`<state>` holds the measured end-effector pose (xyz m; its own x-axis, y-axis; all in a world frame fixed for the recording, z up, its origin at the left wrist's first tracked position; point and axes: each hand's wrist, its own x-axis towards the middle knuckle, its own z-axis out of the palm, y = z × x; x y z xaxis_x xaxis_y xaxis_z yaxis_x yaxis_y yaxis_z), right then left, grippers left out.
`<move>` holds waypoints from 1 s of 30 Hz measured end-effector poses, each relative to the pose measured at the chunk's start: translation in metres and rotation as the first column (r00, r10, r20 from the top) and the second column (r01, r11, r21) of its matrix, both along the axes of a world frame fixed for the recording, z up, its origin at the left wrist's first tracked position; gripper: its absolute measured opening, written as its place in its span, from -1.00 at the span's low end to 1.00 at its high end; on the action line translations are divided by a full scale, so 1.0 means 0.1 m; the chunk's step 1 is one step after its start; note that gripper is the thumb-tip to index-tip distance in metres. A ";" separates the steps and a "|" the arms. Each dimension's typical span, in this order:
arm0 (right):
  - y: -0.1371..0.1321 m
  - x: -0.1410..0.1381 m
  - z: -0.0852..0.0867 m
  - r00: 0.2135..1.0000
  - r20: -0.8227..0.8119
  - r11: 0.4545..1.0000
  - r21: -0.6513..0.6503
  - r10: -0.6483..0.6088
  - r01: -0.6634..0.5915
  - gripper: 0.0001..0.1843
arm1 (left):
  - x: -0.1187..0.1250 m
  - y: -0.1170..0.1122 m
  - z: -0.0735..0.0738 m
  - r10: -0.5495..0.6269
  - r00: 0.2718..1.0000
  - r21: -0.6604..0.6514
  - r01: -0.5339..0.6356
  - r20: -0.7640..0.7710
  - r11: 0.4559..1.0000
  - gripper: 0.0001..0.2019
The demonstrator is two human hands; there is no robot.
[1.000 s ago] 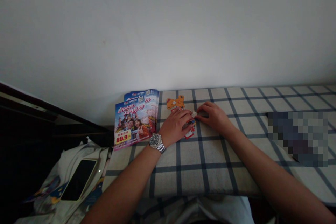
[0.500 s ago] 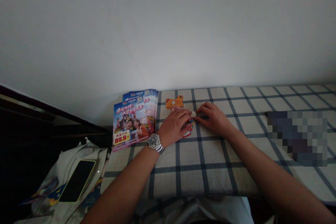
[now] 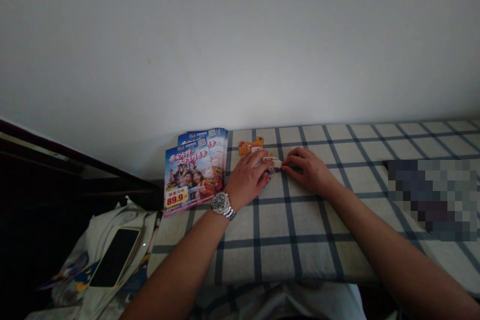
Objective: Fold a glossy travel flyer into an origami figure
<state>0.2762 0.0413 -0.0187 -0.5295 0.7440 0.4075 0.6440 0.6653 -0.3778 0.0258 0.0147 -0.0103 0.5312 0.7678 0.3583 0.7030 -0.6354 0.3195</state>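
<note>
A colourful bear cutout (image 3: pixel 243 147), orange at its head end, lies on the checked cloth, largely hidden beneath my left hand (image 3: pixel 250 172). That hand rests palm down across it with the fingers slightly bent, a steel watch (image 3: pixel 222 205) on its wrist. Just to the right, thumb and fingers of my right hand (image 3: pixel 306 169) pinch the tip of a pale, red-marked flap (image 3: pixel 276 162) sticking out from under the left fingers. Whether the flap is part of the cutout or a separate layer, I cannot tell.
Glossy flyers (image 3: pixel 193 175) are stacked at the left by the wall (image 3: pixel 240 50). Below them, off the table's left edge, a phone (image 3: pixel 115 257) lies on white bags or cloth. A pixelated dark object (image 3: pixel 431 200) lies right on the checked tablecloth (image 3: pixel 270 255).
The pale flap now shows longer between my hands, and a white-and-red part covers some of the bear's face. My left hand stays over the cutout; the view has shifted slightly.
</note>
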 end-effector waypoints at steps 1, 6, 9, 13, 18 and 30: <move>0.00 0.00 0.00 1.000 -0.002 1.000 -0.001 0.004 -0.004 -0.87 | -0.01 0.00 0.00 0.014 1.000 0.005 -0.014 -0.012 1.000 -0.59; -0.01 -0.02 0.01 1.000 -0.018 1.000 0.013 0.026 -0.025 -0.88 | -0.03 0.02 -0.02 -0.001 0.999 -0.006 0.001 -0.040 1.000 -0.54; 0.00 -0.03 0.01 0.999 -0.035 0.999 0.030 0.030 -0.029 -0.89 | -0.03 0.03 -0.02 -0.027 0.999 -0.019 0.027 -0.022 0.999 -0.55; 0.03 -0.02 -0.03 0.999 -0.036 0.999 0.045 0.020 -0.018 -0.84 | -0.02 0.02 -0.02 -0.065 0.998 -0.056 0.065 0.018 0.996 -0.62; 0.04 -0.02 -0.06 0.999 -0.048 0.999 0.038 0.016 -0.014 -0.74 | 0.00 0.01 -0.05 -0.095 0.995 -0.077 0.096 0.018 0.992 -0.64; 0.01 -0.05 -0.05 1.000 -0.011 1.000 0.009 0.026 -0.026 -0.74 | 0.02 -0.03 0.06 0.047 0.999 -0.016 -0.047 -0.028 0.999 -0.63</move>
